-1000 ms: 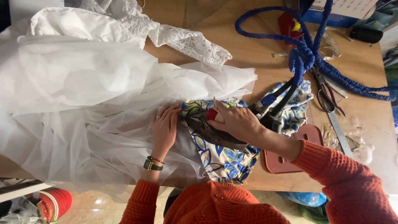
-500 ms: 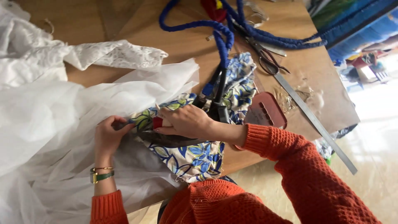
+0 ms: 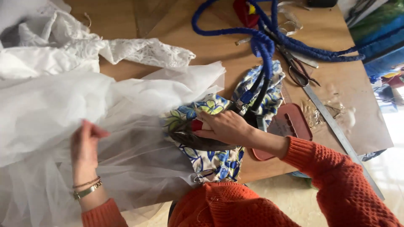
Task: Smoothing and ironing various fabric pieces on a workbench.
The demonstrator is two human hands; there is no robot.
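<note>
Left hand [image 3: 86,147] now lifting off floral patch, pinching sheer white tulle sheet [image 3: 63,109] leftward. Right hand [image 3: 223,126] clenching dark iron [image 3: 198,138], pressing blue-yellow floral cotton fabric [image 3: 210,157] on wooden bench [image 3: 202,46]. Risk: iron lingering, scorching tulle.

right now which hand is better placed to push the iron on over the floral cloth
Right. The right hand already grips the iron on the floral cloth. The left hand is off to the side, pinching white tulle, apart from the iron.
</note>
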